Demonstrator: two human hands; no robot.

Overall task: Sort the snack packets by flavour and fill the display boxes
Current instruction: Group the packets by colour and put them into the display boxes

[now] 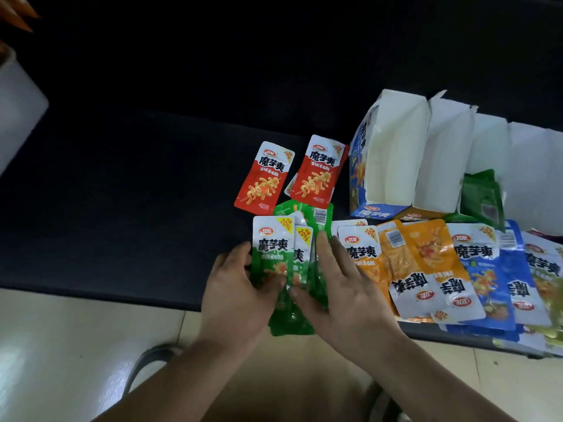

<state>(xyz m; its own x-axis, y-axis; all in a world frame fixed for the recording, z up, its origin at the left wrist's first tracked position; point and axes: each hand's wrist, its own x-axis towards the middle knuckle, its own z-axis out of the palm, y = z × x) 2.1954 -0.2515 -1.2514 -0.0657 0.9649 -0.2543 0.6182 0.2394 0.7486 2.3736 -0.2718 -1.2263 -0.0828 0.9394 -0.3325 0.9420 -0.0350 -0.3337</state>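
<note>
Status: I see L hand [240, 284] pinching green pkts [272, 254] at near edge, R hand [344, 290] spread flat on them.

Left hand [237, 287] near centre, thumb and fingers gripping green packets [269, 257]. Right hand [344, 287] just beside it, fingers straight and spread. Both forearms bare.

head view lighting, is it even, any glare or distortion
Head view: uneven light, the black tabletop fading into near darkness at the back; soft glare on the glossy orange foil packets; wide-angle bending at the edges; the white container at far left is blurred.
</note>
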